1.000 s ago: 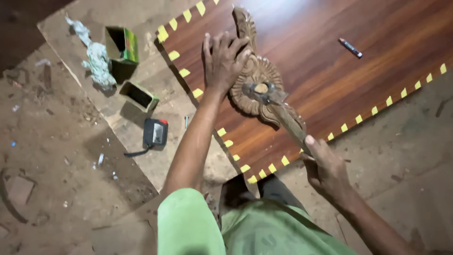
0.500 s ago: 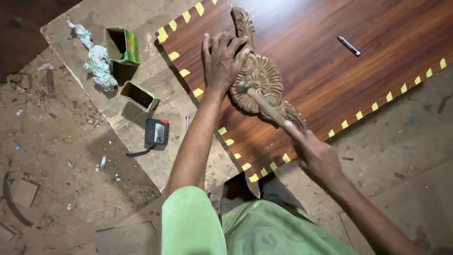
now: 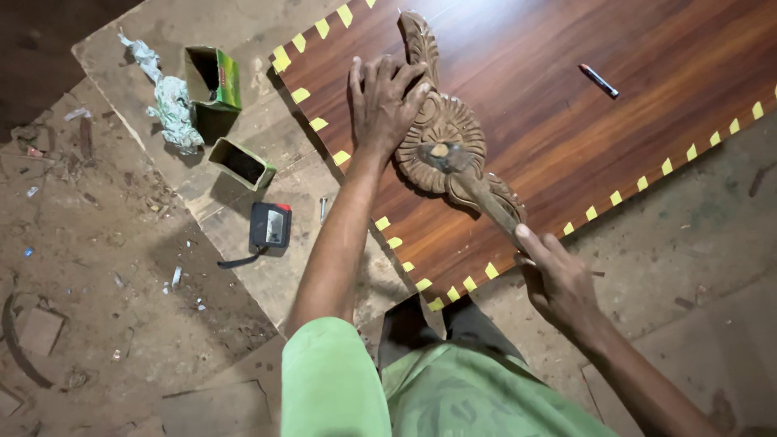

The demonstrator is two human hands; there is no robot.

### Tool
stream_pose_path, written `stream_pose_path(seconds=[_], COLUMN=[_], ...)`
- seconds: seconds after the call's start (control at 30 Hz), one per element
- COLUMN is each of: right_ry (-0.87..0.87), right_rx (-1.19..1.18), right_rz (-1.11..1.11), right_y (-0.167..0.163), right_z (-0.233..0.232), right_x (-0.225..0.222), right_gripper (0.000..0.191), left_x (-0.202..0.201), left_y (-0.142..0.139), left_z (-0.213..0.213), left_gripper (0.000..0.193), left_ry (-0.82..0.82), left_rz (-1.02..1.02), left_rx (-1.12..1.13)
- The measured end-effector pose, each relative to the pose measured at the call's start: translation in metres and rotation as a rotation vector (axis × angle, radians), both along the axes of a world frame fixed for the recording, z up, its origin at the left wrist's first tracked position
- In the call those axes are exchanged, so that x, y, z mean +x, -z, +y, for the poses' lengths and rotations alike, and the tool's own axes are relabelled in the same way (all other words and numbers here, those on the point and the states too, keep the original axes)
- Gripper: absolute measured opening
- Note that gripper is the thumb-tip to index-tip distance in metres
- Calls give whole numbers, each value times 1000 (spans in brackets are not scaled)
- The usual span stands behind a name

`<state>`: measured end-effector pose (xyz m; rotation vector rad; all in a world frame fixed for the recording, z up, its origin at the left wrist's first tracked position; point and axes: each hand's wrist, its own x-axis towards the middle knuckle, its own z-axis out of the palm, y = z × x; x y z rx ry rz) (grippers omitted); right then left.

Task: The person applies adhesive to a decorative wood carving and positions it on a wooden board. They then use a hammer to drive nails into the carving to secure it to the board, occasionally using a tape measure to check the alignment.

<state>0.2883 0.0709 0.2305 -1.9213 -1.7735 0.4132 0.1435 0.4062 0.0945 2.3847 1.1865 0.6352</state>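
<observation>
Pressing down with spread fingers, the left hand lies flat on the left edge of a carved wooden ornament that rests on a dark wood panel edged with yellow marks. The right hand, fingers curled tight, grips the handle of a hammer whose head sits on the ornament's round centre. Beyond the panel's left edge lie a green box, a smaller open box, a crumpled rag and a tape measure. A marker pen lies on the panel, well apart from both hands.
</observation>
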Motion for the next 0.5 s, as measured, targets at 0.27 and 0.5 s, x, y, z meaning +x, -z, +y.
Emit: stream_pose_path(seconds=[0.27, 0.5], right_ry=[62, -42], right_rx=[-26, -104], right_rz=[204, 78], right_y=[-11, -33], right_z=[22, 74], right_x=[-18, -8], right_gripper=[58, 55], left_x=[-4, -5], left_y=[-20, -23], left_z=[-7, -5], left_gripper=[34, 32], left_ry=[-8, -26], left_rz=[-27, -105], left_rx=[-14, 48])
